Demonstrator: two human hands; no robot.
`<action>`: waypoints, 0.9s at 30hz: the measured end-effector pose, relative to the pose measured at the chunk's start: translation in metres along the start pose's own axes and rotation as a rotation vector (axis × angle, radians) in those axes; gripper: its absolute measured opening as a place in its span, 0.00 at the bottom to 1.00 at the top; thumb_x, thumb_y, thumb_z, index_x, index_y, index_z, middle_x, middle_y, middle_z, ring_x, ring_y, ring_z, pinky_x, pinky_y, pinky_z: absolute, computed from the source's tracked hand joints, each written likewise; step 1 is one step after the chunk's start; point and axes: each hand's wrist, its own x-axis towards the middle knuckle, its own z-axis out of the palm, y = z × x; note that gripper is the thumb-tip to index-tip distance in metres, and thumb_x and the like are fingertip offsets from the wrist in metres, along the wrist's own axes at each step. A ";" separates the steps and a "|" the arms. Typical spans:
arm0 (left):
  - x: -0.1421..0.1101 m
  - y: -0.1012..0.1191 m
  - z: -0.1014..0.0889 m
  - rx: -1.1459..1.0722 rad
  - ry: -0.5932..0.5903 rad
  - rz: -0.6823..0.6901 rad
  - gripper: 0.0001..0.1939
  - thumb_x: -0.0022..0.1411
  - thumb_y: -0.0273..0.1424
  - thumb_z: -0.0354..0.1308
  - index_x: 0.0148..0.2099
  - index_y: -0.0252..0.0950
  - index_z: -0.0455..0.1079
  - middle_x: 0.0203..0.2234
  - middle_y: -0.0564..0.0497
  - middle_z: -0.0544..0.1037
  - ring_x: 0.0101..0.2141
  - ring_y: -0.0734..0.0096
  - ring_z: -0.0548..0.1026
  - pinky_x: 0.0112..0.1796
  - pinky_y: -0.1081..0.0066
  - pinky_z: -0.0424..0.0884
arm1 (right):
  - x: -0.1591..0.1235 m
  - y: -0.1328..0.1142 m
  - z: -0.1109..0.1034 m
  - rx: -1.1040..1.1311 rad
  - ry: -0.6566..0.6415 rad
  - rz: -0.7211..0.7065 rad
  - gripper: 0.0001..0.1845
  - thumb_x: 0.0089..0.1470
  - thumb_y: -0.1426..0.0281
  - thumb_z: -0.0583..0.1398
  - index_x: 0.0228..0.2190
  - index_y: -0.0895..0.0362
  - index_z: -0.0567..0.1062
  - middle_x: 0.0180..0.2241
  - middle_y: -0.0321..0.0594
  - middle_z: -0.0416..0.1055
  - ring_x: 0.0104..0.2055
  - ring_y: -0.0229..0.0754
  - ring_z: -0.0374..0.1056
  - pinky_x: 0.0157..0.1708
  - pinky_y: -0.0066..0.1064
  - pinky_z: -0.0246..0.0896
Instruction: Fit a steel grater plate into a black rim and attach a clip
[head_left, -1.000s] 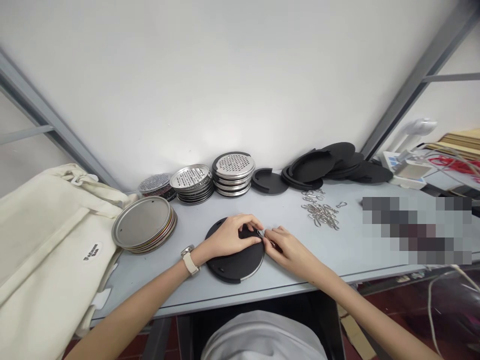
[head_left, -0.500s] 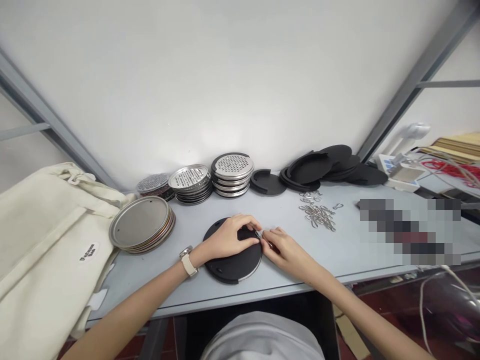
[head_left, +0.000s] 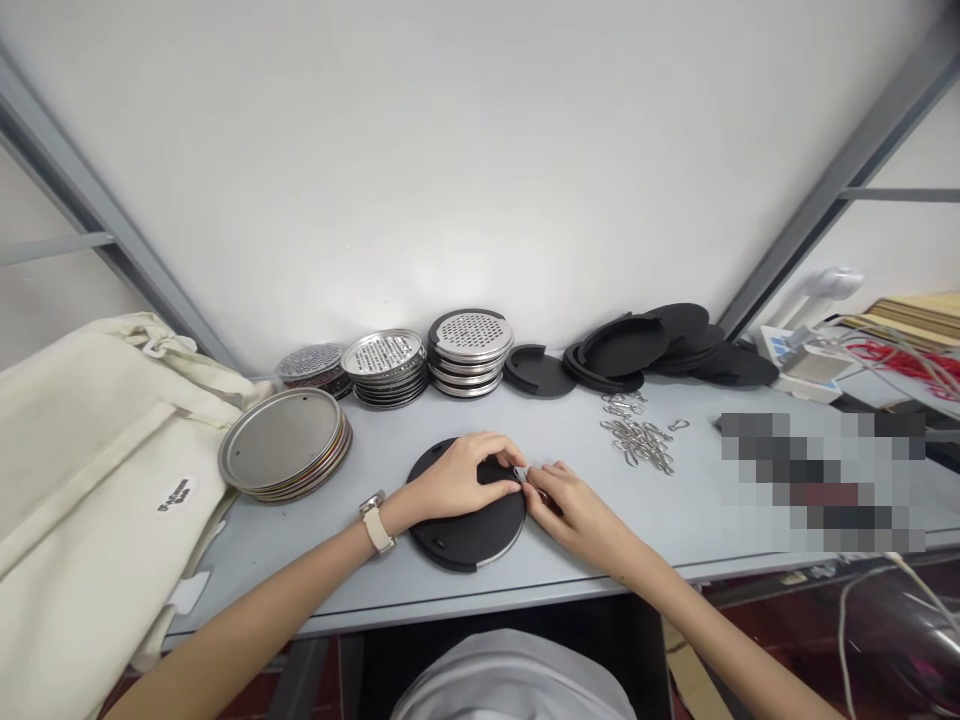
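A black round disc [head_left: 469, 535] with a thin silvery edge lies on the table in front of me. My left hand [head_left: 466, 478] rests over it, thumb and fingers closed around its right rim. At that rim, a small metal snap clip [head_left: 520, 474] sits between the fingertips of both hands. My right hand [head_left: 566, 508] pinches the clip from the right side, its fingers curled in. Whether the clip passes through a hole in the disc is hidden by the fingers. More such clips [head_left: 637, 442] lie in a loose pile beyond my right hand.
Stacked perforated metal grater discs [head_left: 472, 335] stand along the wall. Plain metal discs [head_left: 283, 440] are piled at left, beside a cream canvas bag [head_left: 97, 480]. Black round holders [head_left: 622, 350] lean in a heap at the back right, near a white device [head_left: 810, 370] and cables.
The view has tilted slightly. The clip has shifted a little at the disc's rim, while both hands keep nearly the same place and grip.
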 end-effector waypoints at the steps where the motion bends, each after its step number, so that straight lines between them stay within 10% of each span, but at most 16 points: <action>1: 0.000 0.000 0.000 -0.007 0.002 -0.005 0.11 0.54 0.24 0.60 0.41 0.36 0.69 0.35 0.52 0.75 0.37 0.72 0.72 0.42 0.71 0.67 | 0.000 0.000 0.000 0.001 -0.002 -0.001 0.13 0.61 0.73 0.48 0.24 0.54 0.56 0.21 0.32 0.57 0.26 0.38 0.55 0.32 0.32 0.53; 27: 0.000 0.002 -0.001 0.015 -0.008 -0.024 0.09 0.55 0.26 0.60 0.40 0.36 0.70 0.35 0.52 0.75 0.36 0.71 0.72 0.41 0.70 0.67 | -0.001 0.000 0.000 0.006 0.019 -0.029 0.12 0.62 0.74 0.47 0.27 0.55 0.63 0.23 0.35 0.61 0.26 0.39 0.57 0.32 0.33 0.54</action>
